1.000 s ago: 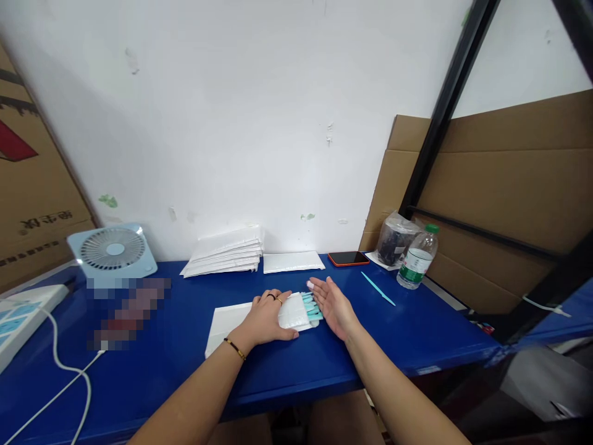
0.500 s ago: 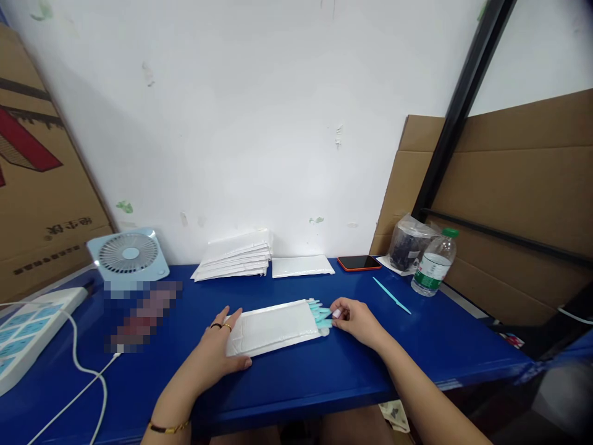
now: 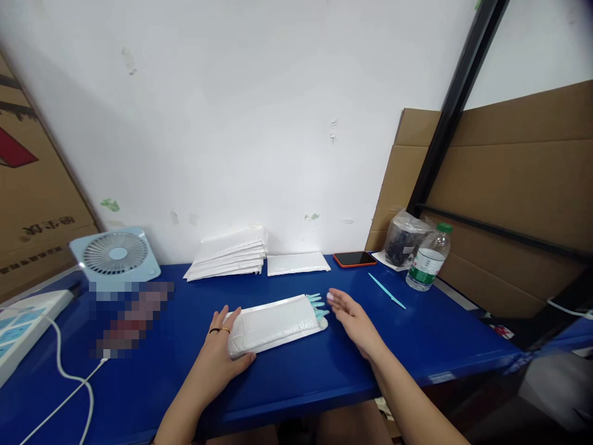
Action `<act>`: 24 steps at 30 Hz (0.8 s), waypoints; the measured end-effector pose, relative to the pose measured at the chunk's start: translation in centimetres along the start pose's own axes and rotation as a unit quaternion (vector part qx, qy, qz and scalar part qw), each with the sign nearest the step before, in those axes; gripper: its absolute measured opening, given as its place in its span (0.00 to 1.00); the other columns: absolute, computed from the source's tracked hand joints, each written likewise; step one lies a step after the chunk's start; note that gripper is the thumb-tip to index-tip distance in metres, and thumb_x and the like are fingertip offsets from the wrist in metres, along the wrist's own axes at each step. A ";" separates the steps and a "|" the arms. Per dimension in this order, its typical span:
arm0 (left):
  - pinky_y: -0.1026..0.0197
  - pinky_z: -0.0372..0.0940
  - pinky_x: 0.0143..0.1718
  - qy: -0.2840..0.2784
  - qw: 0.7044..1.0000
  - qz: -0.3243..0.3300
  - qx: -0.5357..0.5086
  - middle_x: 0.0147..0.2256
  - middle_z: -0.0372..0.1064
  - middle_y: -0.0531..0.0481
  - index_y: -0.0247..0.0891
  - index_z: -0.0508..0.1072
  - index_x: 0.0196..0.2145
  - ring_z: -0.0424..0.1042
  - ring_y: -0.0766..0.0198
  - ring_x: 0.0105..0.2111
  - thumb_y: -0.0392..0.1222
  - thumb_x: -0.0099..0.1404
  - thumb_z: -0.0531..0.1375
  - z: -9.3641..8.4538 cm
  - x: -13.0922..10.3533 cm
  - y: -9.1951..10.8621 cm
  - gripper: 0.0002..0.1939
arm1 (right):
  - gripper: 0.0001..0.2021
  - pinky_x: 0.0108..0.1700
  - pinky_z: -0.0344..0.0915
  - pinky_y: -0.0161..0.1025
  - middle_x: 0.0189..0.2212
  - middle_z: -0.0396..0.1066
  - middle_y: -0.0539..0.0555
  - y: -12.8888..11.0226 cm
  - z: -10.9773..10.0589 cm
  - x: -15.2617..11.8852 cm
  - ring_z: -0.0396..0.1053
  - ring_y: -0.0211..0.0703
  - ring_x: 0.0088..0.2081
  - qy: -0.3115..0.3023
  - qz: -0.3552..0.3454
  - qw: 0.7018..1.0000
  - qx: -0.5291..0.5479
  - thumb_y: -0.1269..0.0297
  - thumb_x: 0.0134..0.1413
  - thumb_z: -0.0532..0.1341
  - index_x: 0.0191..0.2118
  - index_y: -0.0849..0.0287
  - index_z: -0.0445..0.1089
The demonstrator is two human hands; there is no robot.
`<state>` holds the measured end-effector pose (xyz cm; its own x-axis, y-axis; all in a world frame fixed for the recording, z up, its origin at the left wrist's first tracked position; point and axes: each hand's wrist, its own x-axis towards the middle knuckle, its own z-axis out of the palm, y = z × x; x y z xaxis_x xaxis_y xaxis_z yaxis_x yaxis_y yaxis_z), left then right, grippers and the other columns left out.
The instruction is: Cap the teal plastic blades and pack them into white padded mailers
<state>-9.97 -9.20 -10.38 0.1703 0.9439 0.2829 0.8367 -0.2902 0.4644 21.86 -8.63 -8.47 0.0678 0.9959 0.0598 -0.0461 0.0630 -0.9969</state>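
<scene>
A white padded envelope [image 3: 275, 326] lies on the blue table, its mouth facing right. Several light-blue plastic sticks [image 3: 317, 304] poke out of that mouth. My left hand [image 3: 222, 346] rests on the envelope's left end, fingers spread, with the thumb along the lower edge. Just right of the stick tips is my right hand [image 3: 354, 318], its fingers apart and nothing between them. One more light-blue stick [image 3: 387, 291] lies alone on the table, beyond my right hand.
Along the wall are a fan [image 3: 115, 254], stacked envelopes [image 3: 227, 254], a single envelope [image 3: 299, 263] and a phone [image 3: 354, 259]. At right stand a wrapped dark item [image 3: 402, 244] and a bottle [image 3: 428, 262]; a power strip [image 3: 28, 330] with cables is at left.
My right hand has let go of the light-blue sticks, and its fingers have opened. The sticks sit slightly further inside the envelope. The view has shifted a little.
</scene>
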 end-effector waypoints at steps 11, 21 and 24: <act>0.45 0.48 0.58 -0.005 1.000 -0.006 -0.004 0.62 0.39 0.40 0.39 0.52 0.59 0.39 0.46 0.62 0.51 0.50 0.61 -0.3 -0.1 0.3 0.41 | 0.26 0.53 0.59 0.44 0.51 0.65 0.56 0.4 0.3 1.1 0.64 0.46 0.50 0.023 -0.001 0.992 -0.124 0.69 0.45 0.56 0.54 0.55 0.61; 0.44 0.48 0.58 -0.004 1.000 -0.004 -0.002 0.62 0.39 0.39 0.38 0.52 0.59 0.39 0.46 0.62 0.51 0.51 0.60 -0.3 -0.2 0.2 0.41 | 0.15 0.36 0.65 0.37 0.24 0.73 0.52 -1.4 -1.8 6.6 0.68 0.37 0.27 -0.162 0.071 0.983 -0.054 0.68 0.32 0.68 0.33 0.64 0.74; 0.44 0.49 0.57 0.004 1.000 0.010 -0.007 0.62 0.40 0.39 0.39 0.52 0.59 0.40 0.46 0.61 0.51 0.51 0.61 -0.1 -0.1 -0.1 0.41 | 0.15 0.36 0.65 0.37 0.25 0.74 0.53 -1.5 -2.0 7.1 0.69 0.38 0.28 -0.204 0.058 0.973 -0.086 0.67 0.29 0.70 0.31 0.64 0.76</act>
<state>-10.15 -9.31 -10.36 0.1826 0.9363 0.2999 0.8256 -0.3117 0.4704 24.44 -1.84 -6.66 -0.3310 0.9408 -0.0730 0.1406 -0.0273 -0.9897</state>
